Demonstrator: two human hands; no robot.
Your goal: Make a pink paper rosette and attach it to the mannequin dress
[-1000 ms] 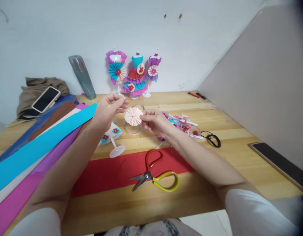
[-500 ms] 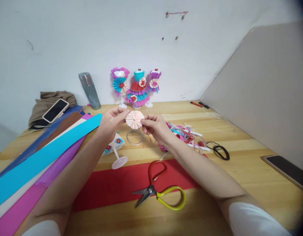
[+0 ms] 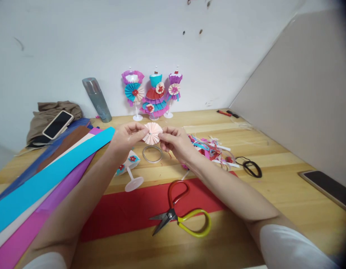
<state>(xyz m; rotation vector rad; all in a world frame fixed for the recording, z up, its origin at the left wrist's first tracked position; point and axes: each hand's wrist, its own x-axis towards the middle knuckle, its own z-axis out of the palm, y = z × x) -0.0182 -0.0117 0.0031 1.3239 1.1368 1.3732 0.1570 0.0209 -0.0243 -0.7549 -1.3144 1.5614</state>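
A round pleated rosette of pale pink paper is held up over the middle of the table. My left hand pinches its left edge between thumb and fingers, and my right hand grips the right edge the same way. Just below the rosette lies a ring of silvery wire. Under my left wrist a small white dress stand with red and blue flowers lies tipped over. Scissors with one red and one yellow handle rest, blades apart, partly on a red paper strip.
Coloured paper strips fan out on the left. Behind them are a phone, brown cloth and a flask. Several decorated dress stands line the wall. Paper scraps, a black hair tie and another phone lie right.
The view has shifted slightly, so the whole scene sits a little higher and further left. Both hands keep hold of the rosette, my left thumb now reaching further over its face.
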